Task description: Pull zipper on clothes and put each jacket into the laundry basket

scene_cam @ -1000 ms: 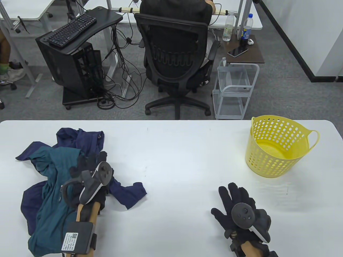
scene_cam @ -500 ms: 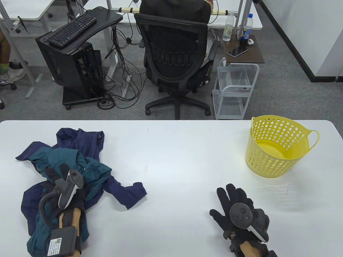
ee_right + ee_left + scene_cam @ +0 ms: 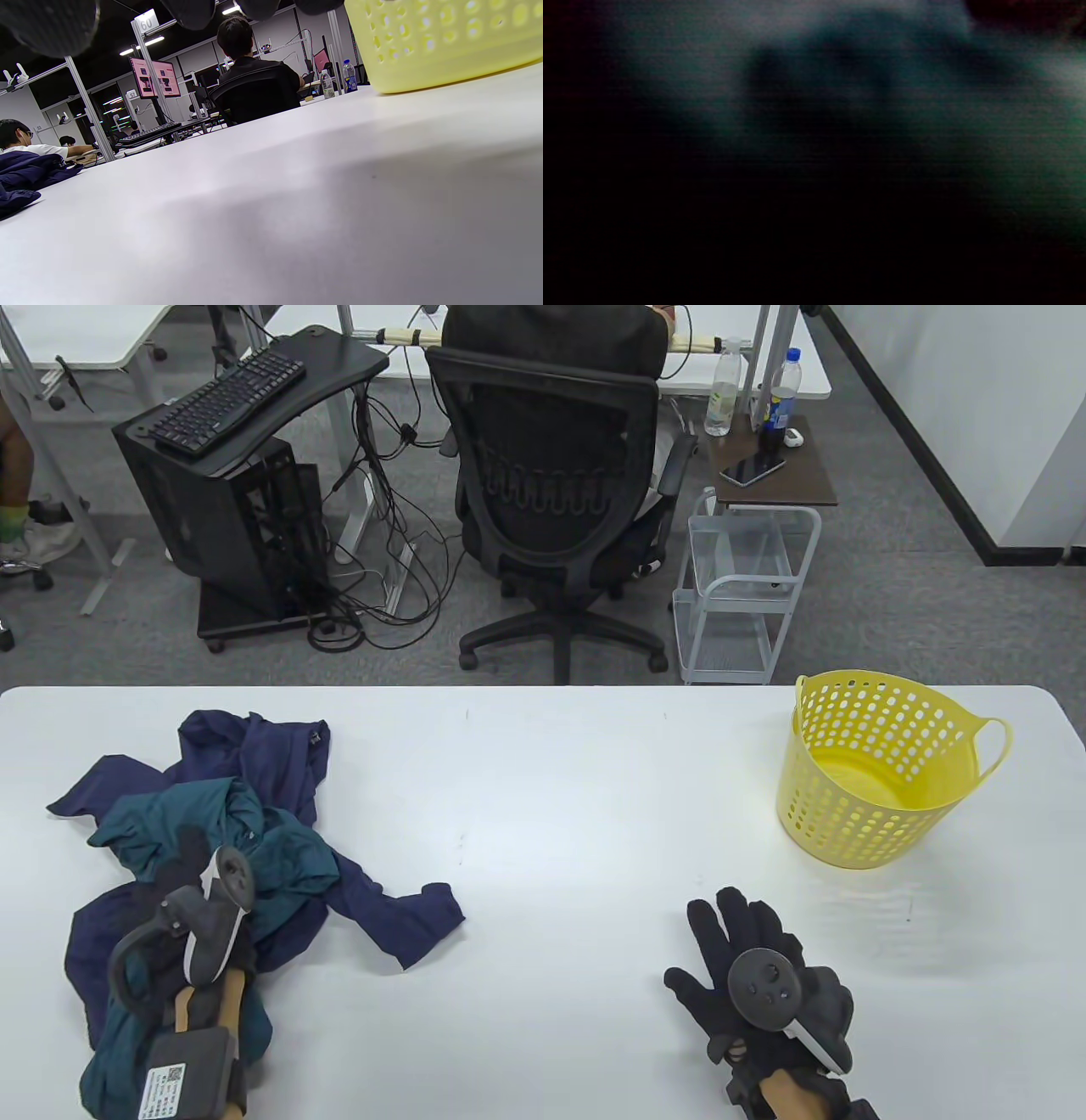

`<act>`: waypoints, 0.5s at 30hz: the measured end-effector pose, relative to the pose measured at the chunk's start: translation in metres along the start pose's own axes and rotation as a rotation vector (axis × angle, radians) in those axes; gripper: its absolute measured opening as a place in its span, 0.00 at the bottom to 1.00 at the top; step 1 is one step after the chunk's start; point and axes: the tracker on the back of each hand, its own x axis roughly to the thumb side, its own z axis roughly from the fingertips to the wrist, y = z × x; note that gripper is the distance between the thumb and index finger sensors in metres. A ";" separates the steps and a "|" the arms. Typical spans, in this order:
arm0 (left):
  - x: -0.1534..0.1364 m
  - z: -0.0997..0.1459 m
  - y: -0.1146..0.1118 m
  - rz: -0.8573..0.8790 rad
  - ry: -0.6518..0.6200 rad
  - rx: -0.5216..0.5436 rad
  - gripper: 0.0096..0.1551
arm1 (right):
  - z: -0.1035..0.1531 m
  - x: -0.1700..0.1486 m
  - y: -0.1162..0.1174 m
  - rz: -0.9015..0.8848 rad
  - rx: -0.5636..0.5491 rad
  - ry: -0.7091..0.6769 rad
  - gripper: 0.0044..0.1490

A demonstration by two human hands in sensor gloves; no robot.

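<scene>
Beyond the far edge of the white table [image 3: 560, 780] stood a black office chair [image 3: 556, 509] with a person seated in it, a black stand carrying a keyboard [image 3: 227, 400], a white wire trolley [image 3: 738, 594] and a small brown side table [image 3: 776, 470] with two bottles and a phone on it. None of these reached onto the table, and nothing lay between the clothes and the yellow laundry basket [image 3: 882, 780], which stood upright at the far right of the table with no jacket in it.

At the left of the table lay a crumpled heap: a teal jacket [image 3: 288, 861] on top of a navy jacket [image 3: 254, 746], one navy sleeve trailing out to the right. The left hand [image 3: 182, 869] was in the middle of the heap, on the teal cloth, its fingers mostly hidden by the tracker and folds, so I could not tell whether it gripped the fabric. The right hand [image 3: 747, 959] lay flat on bare table well apart from the clothes, fingers spread and holding nothing, nearer the basket than the heap.

The left wrist view was almost black, only a blurred teal-green haze. The right wrist view, low over the table, showed the basket's [image 3: 441, 42] perforated wall close by, fingertips [image 3: 46, 25] at its top edge, and the navy cloth [image 3: 29, 171] far off at the left.
</scene>
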 end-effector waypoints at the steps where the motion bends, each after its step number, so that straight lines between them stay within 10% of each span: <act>1: -0.003 -0.001 0.007 0.023 0.000 0.009 0.40 | 0.000 0.000 0.000 0.001 -0.001 -0.001 0.52; 15: 0.025 0.028 0.115 0.254 -0.189 0.138 0.40 | 0.000 0.001 0.001 -0.007 -0.009 -0.003 0.52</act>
